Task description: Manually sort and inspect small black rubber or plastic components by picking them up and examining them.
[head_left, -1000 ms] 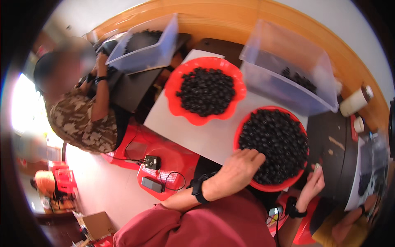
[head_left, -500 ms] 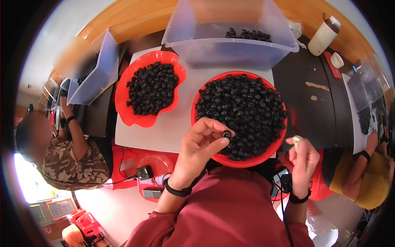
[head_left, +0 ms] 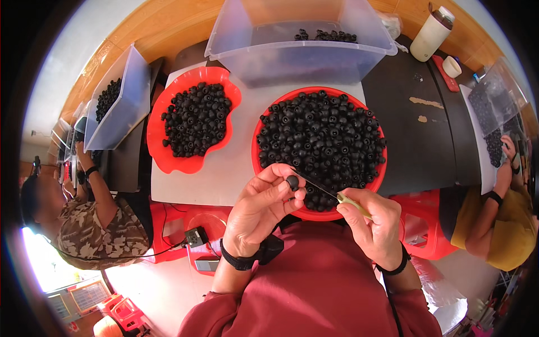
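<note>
My left hand (head_left: 255,208) pinches a small black round part (head_left: 292,182) between thumb and fingertips, above the near edge of a round red basin (head_left: 256,149). In my right hand (head_left: 377,224) is a thin-bladed knife (head_left: 356,206) with a pale yellow-green handle. Its blade points left, and the tip is close to the part; whether they touch I cannot tell. Heaped black parts (head_left: 325,135) fill the basin, several showing a hole in one end. To the left, a scalloped red tray (head_left: 156,124) holds more of the same parts.
A clear plastic bin (head_left: 303,64) with some black parts stands behind the basin. Another bin (head_left: 115,121) is at left. A bottle (head_left: 431,36), a white cup (head_left: 451,67) and a red flat object (head_left: 444,75) sit at far right. People work on both sides.
My right hand has moved left and turned, bringing the knife's blade across to the part in my left hand. The black part now shows a different side. The whole view has shifted slightly.
</note>
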`<state>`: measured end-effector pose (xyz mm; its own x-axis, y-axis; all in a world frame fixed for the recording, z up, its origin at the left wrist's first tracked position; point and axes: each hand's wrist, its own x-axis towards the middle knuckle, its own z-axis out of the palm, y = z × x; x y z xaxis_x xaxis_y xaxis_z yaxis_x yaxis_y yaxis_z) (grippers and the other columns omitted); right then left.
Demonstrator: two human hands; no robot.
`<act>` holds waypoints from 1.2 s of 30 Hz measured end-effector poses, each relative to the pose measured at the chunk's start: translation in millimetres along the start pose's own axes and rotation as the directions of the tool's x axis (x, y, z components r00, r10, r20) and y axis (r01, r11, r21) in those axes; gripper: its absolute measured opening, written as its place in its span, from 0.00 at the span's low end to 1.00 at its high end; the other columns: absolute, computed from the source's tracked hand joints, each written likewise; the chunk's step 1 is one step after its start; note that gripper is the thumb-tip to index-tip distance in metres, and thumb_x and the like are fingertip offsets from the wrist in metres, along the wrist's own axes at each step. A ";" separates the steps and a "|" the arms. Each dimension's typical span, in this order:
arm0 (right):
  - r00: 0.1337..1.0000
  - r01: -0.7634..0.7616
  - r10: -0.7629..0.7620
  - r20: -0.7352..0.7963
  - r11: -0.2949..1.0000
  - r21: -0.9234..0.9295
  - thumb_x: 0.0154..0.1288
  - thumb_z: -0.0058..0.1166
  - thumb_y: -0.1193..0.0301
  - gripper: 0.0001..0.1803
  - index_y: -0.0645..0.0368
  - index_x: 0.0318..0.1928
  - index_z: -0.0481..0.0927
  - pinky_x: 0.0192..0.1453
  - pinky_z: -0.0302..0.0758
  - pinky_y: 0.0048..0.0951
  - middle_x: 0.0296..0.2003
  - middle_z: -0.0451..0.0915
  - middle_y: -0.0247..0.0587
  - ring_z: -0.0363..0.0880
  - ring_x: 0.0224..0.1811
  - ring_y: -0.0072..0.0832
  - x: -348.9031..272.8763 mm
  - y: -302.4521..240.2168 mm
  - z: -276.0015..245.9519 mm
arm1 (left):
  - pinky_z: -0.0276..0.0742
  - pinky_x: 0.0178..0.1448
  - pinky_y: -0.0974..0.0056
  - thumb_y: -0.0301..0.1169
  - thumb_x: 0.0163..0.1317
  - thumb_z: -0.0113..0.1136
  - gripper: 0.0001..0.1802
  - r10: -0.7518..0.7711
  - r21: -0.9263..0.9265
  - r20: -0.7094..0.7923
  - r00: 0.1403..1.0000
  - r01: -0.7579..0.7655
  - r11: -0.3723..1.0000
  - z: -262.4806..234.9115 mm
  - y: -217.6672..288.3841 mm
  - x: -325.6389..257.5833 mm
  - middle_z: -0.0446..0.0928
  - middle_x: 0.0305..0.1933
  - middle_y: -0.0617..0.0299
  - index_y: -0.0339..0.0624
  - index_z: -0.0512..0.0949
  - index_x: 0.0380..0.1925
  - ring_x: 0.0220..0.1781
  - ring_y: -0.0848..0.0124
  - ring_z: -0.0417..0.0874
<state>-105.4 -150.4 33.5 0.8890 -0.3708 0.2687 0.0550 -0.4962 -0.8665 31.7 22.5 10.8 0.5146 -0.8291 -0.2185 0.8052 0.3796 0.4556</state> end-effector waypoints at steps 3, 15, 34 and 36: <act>1.000 -0.010 0.010 -0.001 1.000 -0.002 0.62 0.65 0.71 0.11 0.68 0.39 0.81 0.27 0.77 0.25 0.28 0.84 0.45 0.83 0.23 0.27 -1.2 -1.2 0.2 | 0.79 0.51 0.64 0.23 0.68 0.56 0.11 0.015 -0.012 -0.001 1.000 -0.015 1.000 0.1 -1.0 -1.2 0.77 0.47 0.56 0.37 0.75 0.50 0.45 0.69 0.79; 0.976 0.213 -0.218 0.002 0.954 -0.209 0.56 0.70 0.67 0.16 0.63 0.39 0.80 0.21 0.71 0.25 0.22 0.78 0.34 0.76 0.18 0.25 -0.5 -1.3 6.6 | 0.77 0.51 0.66 0.21 0.65 0.58 0.12 -0.026 -0.026 0.056 0.998 0.027 0.999 -7.1 -4.9 2.8 0.75 0.42 0.58 0.36 0.75 0.49 0.42 0.70 0.77; 0.958 0.276 -0.286 0.008 0.915 -0.293 0.53 0.72 0.63 0.19 0.61 0.40 0.81 0.20 0.69 0.27 0.20 0.74 0.32 0.73 0.17 0.26 -5.9 0.4 8.1 | 0.75 0.55 0.65 0.25 0.67 0.59 0.12 -0.033 -0.088 0.138 0.990 0.046 0.995 -13.0 -11.2 1.6 0.73 0.43 0.60 0.37 0.74 0.49 0.45 0.70 0.76; 0.958 0.278 -0.288 0.012 0.913 -0.300 0.52 0.72 0.63 0.20 0.61 0.40 0.81 0.20 0.69 0.27 0.21 0.75 0.32 0.73 0.17 0.26 -5.9 1.3 8.7 | 0.75 0.48 0.70 0.24 0.60 0.65 0.18 -0.038 -0.062 -0.053 0.998 0.035 0.997 -3.2 -10.7 1.8 0.67 0.42 0.62 0.39 0.73 0.49 0.42 0.73 0.71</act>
<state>-106.6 -142.0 27.1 0.8410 -0.2027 0.5016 0.1611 -0.7912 -0.5899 24.9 18.2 2.8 0.4983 -0.8201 -0.2813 0.8393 0.3750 0.3937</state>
